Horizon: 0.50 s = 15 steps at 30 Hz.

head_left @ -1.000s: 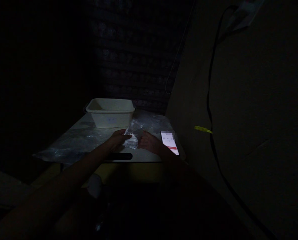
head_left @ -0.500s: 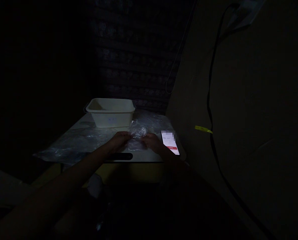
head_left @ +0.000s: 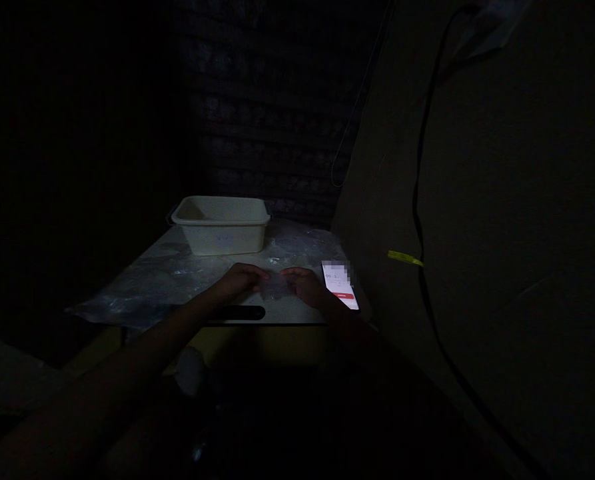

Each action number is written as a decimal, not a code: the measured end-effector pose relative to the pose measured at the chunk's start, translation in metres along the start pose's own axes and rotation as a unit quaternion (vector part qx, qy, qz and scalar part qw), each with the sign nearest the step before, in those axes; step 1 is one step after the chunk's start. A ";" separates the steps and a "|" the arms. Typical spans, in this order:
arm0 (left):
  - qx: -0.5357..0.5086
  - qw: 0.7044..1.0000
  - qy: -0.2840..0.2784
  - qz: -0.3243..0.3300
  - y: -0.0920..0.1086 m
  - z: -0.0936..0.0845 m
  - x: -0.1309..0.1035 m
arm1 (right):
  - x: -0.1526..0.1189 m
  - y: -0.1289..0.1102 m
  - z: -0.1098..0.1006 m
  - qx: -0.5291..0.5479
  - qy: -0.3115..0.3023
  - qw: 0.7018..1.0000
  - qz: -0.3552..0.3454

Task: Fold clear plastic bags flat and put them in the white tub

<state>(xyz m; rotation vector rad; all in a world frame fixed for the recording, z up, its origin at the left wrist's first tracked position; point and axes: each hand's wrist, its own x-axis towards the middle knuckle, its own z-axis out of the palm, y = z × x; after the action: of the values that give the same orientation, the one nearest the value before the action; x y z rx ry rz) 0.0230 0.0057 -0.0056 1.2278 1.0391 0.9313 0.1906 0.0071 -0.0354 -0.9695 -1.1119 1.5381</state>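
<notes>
In the head view, a small sheet of clear plastic, perhaps a bag (head_left: 276,285), is stretched between my hands just above the front of the white table. My left hand (head_left: 240,280) pinches its left edge between thumb and fingers. The right edge is pinched by my right hand (head_left: 304,285). Dim light leaves the plastic's outline hard to make out. More clear plastic (head_left: 172,270) lies flat on the table's left side, beyond my left forearm.
A cream plastic tub (head_left: 224,239) stands at the back of the white table (head_left: 280,312). A lit phone (head_left: 339,285) lies at the right. Black cable (head_left: 419,220) with a yellow tag (head_left: 405,258) runs down the right wall. The table has a dark handle slot (head_left: 242,313).
The crumpled plastic that stood up above my fingers has come down and now lies flatter between my hands. Both hands have stayed in nearly the same place. The view is darker.
</notes>
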 end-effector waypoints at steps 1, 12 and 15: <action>0.017 1.000 0.001 0.003 -0.001 0.000 0.001 | 0.002 0.001 -0.003 -0.010 0.006 1.000 -0.003; 0.436 0.885 -0.083 0.141 -0.010 0.000 -0.007 | -0.006 -0.010 0.000 -0.539 0.103 0.820 -0.163; 0.599 0.780 -0.114 0.144 -0.014 0.007 -0.017 | -0.014 -0.003 0.012 -0.658 -0.024 0.722 -0.211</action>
<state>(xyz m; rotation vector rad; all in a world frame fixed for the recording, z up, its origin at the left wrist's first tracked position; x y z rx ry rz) 0.0251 -0.0137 -0.0178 2.5411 1.2833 0.2026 0.1831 -0.0089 -0.0282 -1.3743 -2.3394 0.1743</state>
